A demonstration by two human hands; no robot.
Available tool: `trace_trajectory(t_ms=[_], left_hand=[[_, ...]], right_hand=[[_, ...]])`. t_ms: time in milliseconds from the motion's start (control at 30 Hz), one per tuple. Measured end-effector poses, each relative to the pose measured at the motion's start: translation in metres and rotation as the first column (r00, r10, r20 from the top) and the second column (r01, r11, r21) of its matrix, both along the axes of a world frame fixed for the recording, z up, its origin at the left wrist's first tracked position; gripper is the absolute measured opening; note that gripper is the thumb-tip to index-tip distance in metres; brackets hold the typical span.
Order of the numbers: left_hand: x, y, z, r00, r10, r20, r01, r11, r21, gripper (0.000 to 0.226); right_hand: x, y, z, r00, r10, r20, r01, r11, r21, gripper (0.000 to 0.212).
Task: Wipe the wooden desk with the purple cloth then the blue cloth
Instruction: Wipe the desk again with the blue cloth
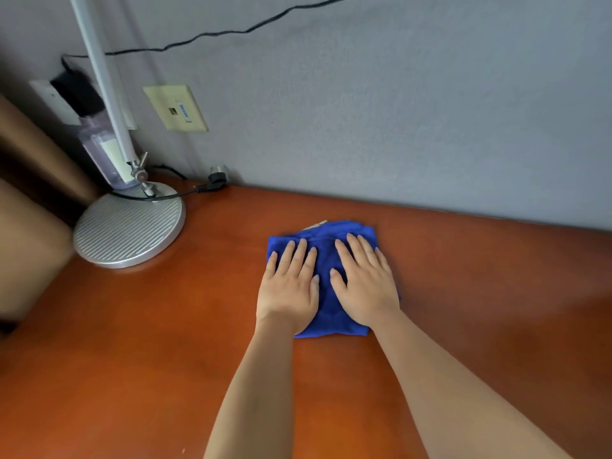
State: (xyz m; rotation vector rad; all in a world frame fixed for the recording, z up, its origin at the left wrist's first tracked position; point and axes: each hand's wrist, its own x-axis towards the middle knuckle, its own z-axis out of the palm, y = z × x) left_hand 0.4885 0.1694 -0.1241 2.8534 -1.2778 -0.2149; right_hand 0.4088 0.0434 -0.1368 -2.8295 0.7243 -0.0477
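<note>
Both hands lie flat with fingers straight, the left hand [288,283] and right hand [364,280] side by side, pressing the blue cloth [326,299] (folded) onto the wooden counter [149,342], near the wall, right of the lamp base [129,226].

Lamp base [129,226], round, ribbed, silver, at desk's far-left corner. Lamp arm [101,77] rises tilted from joint at base's far side. Clear bottle [102,150] with pale label just behind arm, near wall. Black plug [217,178] at desk's far edge, right of base; its cord runs across base. Wall [397,111] grey. Beige plate [175,107] with blue label on wall. White outlet [53,101] left of it, black adapter [77,92] plugged in. Black cable [231,31] strung across wall.
</note>
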Motion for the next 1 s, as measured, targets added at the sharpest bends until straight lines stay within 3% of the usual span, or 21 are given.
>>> trace_trajectory(t_ms=[133, 267, 433, 600, 800, 933, 1000], left_hand=[[-0.046, 0.022, 0.001, 1.000, -0.002, -0.017, 0.002, 1.000, 0.007, 0.056], [-0.087, 0.035, 0.000, 0.999, -0.039, -0.031, 0.039, 0.999, 0.022, 0.082], [-0.104, 0.036, -0.002, 0.997, -0.069, -0.036, 0.070, 0.997, 0.017, 0.083], [-0.092, 0.022, 0.000, 0.996, -0.079, -0.028, 0.080, 0.997, 0.010, 0.082], [-0.045, -0.029, -0.005, 0.997, -0.076, 0.000, 0.076, 0.997, -0.033, 0.083], [-0.006, -0.067, -0.007, 0.997, -0.070, 0.020, 0.071, 0.997, -0.027, 0.057], [0.012, -0.084, -0.007, 0.997, -0.076, 0.033, 0.077, 0.997, -0.022, 0.055]], right_hand=[[-0.046, 0.024, 0.002, 1.000, -0.006, -0.002, 0.006, 1.000, 0.022, 0.082], [-0.089, 0.040, 0.000, 0.999, -0.044, 0.025, 0.044, 0.999, 0.021, 0.072], [-0.111, 0.044, -0.003, 0.994, -0.097, 0.048, 0.098, 0.995, -0.019, 0.060], [-0.097, 0.030, -0.005, 0.994, -0.087, 0.073, 0.088, 0.996, -0.014, 0.062], [-0.050, -0.020, -0.002, 0.994, -0.082, 0.074, 0.082, 0.997, -0.002, 0.080], [-0.014, -0.056, 0.001, 0.995, -0.095, 0.028, 0.095, 0.995, -0.005, 0.065], [0.003, -0.072, 0.001, 0.995, -0.098, 0.029, 0.098, 0.995, -0.007, 0.059]])
